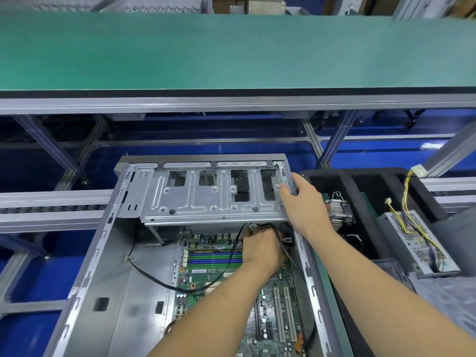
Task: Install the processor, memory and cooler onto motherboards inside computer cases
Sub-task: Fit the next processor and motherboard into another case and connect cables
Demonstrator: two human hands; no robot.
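While my right hand grips the right end of the drive cage, fingers curled over its edge and thumb on the outer side, the cage stands tilted up over the far end of the computer case. That leaves the motherboard open to me below. My left hand is down inside, just under the cage's near lip, fingers curled around a bundle of cables at the board's far right corner. What the fingertips do there I cannot tell; the back of the hand hides them.

The memory slots, blue and green, lie just left of that hand, their long axis running left to right across the case. They look unfilled. The left hand is clearly the nearer one to them.

The cooler sits outside the case in the black foam tray, just right of my right wrist, so the right hand is nearer to it, but it is busy holding the cage.

Room is tight: the cage lip overhead, the case wall close on the right. A black cable also loops across the board toward the left wall. I judge it needs clearing before anything seats. A power supply lies further right.
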